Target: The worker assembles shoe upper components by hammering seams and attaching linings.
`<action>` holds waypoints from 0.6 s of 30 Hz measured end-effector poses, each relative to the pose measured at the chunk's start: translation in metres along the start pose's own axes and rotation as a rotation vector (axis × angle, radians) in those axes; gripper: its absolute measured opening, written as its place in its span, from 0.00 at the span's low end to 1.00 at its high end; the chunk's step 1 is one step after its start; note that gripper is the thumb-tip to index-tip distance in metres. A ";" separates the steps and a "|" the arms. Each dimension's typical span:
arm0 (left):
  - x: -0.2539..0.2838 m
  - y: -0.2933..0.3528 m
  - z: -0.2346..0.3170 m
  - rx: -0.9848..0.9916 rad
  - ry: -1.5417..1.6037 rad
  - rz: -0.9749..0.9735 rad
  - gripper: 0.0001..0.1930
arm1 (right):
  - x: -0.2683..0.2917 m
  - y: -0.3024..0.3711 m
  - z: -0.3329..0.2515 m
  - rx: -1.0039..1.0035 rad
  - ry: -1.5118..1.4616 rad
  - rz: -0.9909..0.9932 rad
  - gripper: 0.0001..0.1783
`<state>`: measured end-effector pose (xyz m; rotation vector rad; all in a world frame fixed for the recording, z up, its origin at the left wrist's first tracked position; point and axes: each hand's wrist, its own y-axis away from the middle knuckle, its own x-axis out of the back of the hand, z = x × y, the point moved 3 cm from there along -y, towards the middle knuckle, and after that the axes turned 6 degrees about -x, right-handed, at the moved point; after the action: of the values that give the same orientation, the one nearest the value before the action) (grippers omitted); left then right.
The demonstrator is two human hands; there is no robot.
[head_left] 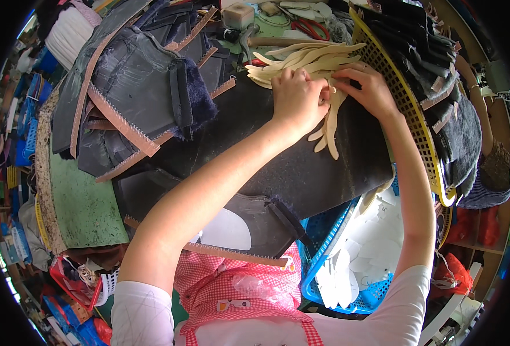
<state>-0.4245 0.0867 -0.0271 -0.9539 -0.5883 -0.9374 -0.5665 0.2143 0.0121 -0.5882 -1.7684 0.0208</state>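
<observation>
A fan of long, curved cream strips lies at the far side of the black work sheet. Over its near edge my left hand is closed, thumb and fingers pinched on a cream strip. My right hand meets it from the right, its fingertips closed around the top of the same small bunch. Several cream strips hang or lie below my hands on the black sheet. The exact pinch points are partly hidden by my fingers. On the near edge rests a dark boot-upper piece with a stitched brown edge.
Dark, fur-lined upper pieces are heaped at left. A yellow basket edges the right side, beside more dark pieces. Below my right arm, a blue basket holds white cut pieces. A hammer lies behind the strips. Another person's arm shows far right.
</observation>
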 end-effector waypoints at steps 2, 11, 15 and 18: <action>-0.001 0.002 -0.002 -0.032 0.023 0.068 0.07 | -0.003 -0.003 -0.001 0.053 0.045 0.014 0.11; -0.002 0.002 -0.005 -0.051 -0.002 0.058 0.05 | -0.011 -0.005 0.008 0.188 0.142 0.186 0.08; -0.002 0.003 -0.007 -0.063 -0.024 0.067 0.05 | -0.005 -0.001 0.003 0.149 0.046 0.154 0.09; -0.002 0.004 -0.006 -0.073 -0.028 0.068 0.05 | -0.003 -0.001 -0.001 0.245 0.131 0.169 0.09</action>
<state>-0.4219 0.0829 -0.0332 -1.0471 -0.5448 -0.8912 -0.5659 0.2119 0.0101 -0.5457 -1.5564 0.3057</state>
